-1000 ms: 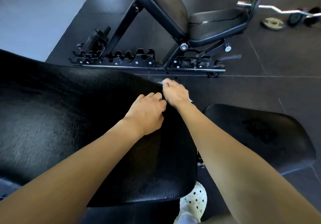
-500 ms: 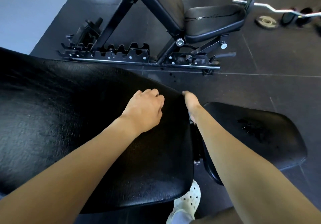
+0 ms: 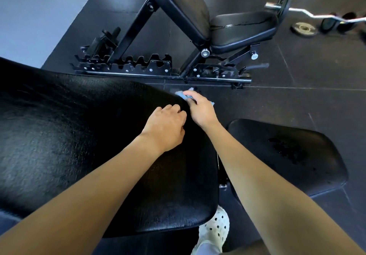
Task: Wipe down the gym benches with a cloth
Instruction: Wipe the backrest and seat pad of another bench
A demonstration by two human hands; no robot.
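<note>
1. Both hands are at the far edge of the back pad (image 3: 69, 136) of the near bench, and the right hand (image 3: 200, 112) sits just off that pad's far right corner.
2. Its fingers are clamped on a blue cloth (image 3: 183, 94), which is bunched under them and pressed against the back pad's rim at that corner. A small bit of cloth also shows past the hand on the side away from the back pad.
3. The left hand (image 3: 165, 128) rests on top of the back pad, just beside the right hand and close to the same edge. Its fingers are curled in with the knuckles up, and nothing shows in them.
4. Both forearms reach in from the near side, the left across the back pad and the right along its right edge.
5. The seat pad (image 3: 287, 155) lies to the right of the back pad, with a narrow gap between them, and has a dull patch on top.
6. A white shoe (image 3: 214, 229) with dark holes stands on the floor (image 3: 297, 100) below the back pad's near right corner.
7. Beyond the back pad's far edge stands a second bench (image 3: 243, 29), its backrest tilted up.
8. Farther off to the right of that, well apart from the back pad, a curl bar (image 3: 309, 14) and a weight plate (image 3: 304, 29) lie on the floor.
</note>
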